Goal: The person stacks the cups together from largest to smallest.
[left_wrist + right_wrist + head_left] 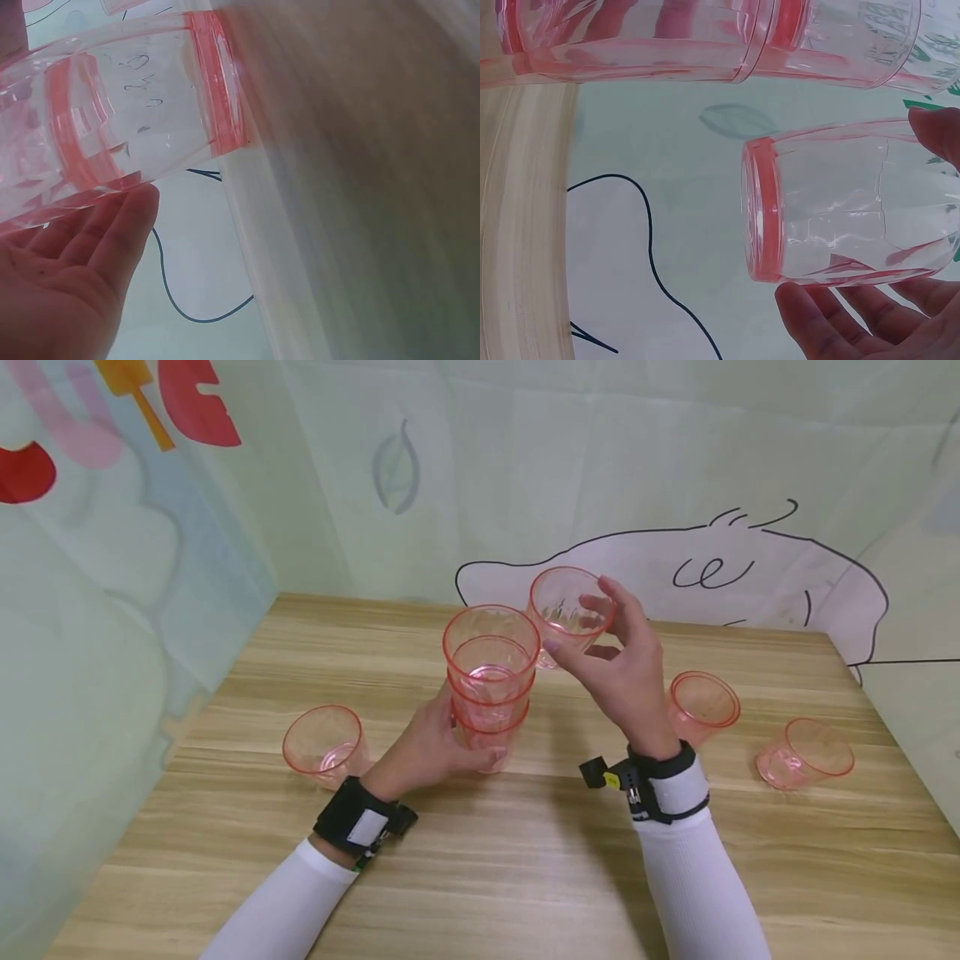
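Clear pink-tinted plastic cups with red rims are in view. My left hand [431, 743] grips a stack of nested cups [491, 706] round its lower part, mouths up, near the middle of the head view. Just right of the stack's top, my right hand [626, 664] holds a single cup [551, 639] by its side, between thumb and fingers. This cup [840, 202] is raised off the table, apart from the stack [652, 52] in the right wrist view. In the left wrist view the fingers [112, 240] lie along the stack [150, 97]. Whether the stack's base touches the table, I cannot tell.
On the wooden table [480, 885], one cup [322, 739] stands at the left, beside the left wrist. Behind the right wrist is a cup with a double rim [705, 697], and another cup [806, 752] is farther right. A printed cloth backdrop [337, 485] borders the table.
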The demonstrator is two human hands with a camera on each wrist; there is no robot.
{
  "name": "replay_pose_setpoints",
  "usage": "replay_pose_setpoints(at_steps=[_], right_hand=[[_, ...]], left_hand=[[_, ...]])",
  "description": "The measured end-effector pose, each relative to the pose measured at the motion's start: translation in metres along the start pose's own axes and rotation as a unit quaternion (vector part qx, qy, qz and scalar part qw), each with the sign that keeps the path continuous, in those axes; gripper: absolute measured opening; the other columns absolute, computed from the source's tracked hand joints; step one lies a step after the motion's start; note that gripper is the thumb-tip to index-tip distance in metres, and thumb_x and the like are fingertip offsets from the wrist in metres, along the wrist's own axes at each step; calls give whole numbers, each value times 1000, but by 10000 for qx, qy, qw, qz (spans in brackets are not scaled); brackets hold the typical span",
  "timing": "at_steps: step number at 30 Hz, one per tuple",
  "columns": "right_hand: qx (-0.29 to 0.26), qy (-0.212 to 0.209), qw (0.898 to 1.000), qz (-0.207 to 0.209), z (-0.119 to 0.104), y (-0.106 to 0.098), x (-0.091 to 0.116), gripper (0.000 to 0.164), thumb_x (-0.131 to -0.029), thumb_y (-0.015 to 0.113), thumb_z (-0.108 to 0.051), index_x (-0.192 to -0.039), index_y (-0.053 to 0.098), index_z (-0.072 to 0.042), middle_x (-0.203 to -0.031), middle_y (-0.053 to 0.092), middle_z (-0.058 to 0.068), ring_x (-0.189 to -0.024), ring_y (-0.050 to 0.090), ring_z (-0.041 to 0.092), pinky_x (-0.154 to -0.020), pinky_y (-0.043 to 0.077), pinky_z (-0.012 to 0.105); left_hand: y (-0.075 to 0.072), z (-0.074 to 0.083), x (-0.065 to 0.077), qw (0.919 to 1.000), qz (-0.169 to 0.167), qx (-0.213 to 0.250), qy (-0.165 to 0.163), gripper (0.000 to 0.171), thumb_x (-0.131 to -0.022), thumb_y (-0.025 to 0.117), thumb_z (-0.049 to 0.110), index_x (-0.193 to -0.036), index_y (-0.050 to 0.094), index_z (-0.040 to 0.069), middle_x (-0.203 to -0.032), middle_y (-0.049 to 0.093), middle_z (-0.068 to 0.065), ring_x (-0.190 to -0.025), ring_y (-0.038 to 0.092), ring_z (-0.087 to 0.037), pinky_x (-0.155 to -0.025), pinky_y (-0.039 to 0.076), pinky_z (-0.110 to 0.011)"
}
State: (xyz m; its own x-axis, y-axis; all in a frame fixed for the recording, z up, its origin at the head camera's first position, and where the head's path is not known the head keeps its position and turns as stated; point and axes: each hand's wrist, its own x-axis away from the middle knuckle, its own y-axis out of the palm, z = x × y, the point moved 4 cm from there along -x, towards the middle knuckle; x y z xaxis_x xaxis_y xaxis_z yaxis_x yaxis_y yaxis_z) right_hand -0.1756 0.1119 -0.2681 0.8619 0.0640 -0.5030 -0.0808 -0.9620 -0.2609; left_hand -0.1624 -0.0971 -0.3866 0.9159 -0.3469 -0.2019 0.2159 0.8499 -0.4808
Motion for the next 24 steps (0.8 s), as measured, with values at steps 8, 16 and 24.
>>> replay_pose_setpoints(at_steps=[8, 16, 24], right_hand=[[-151, -96, 9998, 107, -3, -1, 0, 74, -75, 76, -8, -138, 38, -5, -124, 56, 10, -105, 55, 28, -77, 52, 38], [-342, -172, 9991, 176, -5, -2, 0, 74, -75, 76, -6, -139, 38, -5, -124, 55, 9, -104, 54, 27, -79, 51, 39], [-545, -237, 9980, 230, -4, -4, 0, 75, -74, 76, -5, -140, 39, -9, -124, 56, 8, -103, 54, 22, -80, 51, 36]], left_hand=[[0, 0, 1, 10000, 9, -8, -31, 79, -66, 83, 36, -129, 36, 29, -115, 55, 12, -100, 55, -8, -86, 47, -33], [0, -2, 0, 10000, 13, -2, -32, 81, -66, 83, 36, -130, 35, 31, -116, 55, 13, -101, 54, -7, -86, 46, -34], [0, -2, 0, 10000, 6, 15, -26, 81, -66, 83, 38, -130, 35, 31, -116, 55, 13, -101, 55, -8, -86, 46, -34]])
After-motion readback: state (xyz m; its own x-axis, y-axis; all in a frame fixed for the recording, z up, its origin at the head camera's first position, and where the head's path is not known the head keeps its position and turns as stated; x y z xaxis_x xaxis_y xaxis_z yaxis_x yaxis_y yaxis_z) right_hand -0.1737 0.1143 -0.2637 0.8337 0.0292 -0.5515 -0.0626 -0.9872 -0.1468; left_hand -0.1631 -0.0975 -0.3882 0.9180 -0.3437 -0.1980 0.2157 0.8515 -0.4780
